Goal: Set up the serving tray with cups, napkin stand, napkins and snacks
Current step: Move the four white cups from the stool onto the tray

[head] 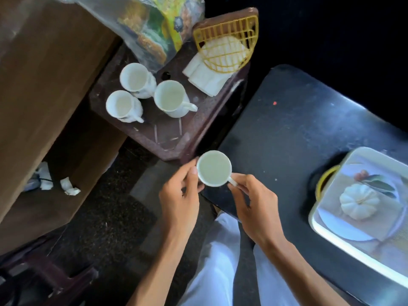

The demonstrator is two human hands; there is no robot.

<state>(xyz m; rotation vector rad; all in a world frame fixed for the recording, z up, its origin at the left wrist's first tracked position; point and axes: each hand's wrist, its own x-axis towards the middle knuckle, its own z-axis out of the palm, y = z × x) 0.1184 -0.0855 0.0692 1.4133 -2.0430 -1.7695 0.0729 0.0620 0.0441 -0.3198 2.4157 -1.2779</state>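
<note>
I hold a white cup (213, 168) in both hands above the gap between the brown stool and the black table. My left hand (180, 195) grips its side and my right hand (251, 202) pinches its handle. Three more white cups (134, 79) (122, 106) (171, 98) stand upright on the brown stool (167, 138). A yellow napkin stand (227, 40) lies over white napkins (207, 79) at the stool's far corner. A clear bag of snacks (152, 29) rests behind the cups. The serving tray (344, 241), printed with a white pumpkin picture, sits on the black table at right.
The black table (287, 133) stretches from the centre to the right edge. A wooden cabinet (44, 74) fills the left, with crumpled paper (68, 186) on its lower shelf. My white trousers show at the bottom, over a dark speckled floor.
</note>
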